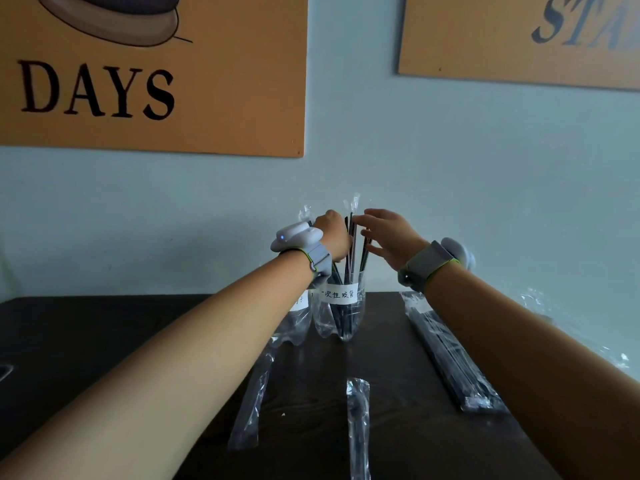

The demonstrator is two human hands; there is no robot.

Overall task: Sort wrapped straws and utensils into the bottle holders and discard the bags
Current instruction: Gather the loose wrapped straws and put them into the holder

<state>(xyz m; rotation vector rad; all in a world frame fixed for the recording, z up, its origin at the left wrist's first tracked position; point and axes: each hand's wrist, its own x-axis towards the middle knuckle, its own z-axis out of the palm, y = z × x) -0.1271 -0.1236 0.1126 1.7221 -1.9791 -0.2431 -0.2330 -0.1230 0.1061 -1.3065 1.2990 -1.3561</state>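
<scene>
At twelve o'clock, the left hand (334,235) closes around wrapped straws (350,258) standing in the labelled bottle holder (341,311); the right hand (389,237) hovers spread. Light, slippery film: best gripped mid-shaft as a bunch

Pale blue-grey wall (450,174) behind. Two orange posters pinned up: left poster (221,98) reading "DAYS" under a brown drawing, right poster (502,36) cut off by the frame's edge. Below, dark wooden table (86,327) against the wall. Dim, soft light.
</scene>
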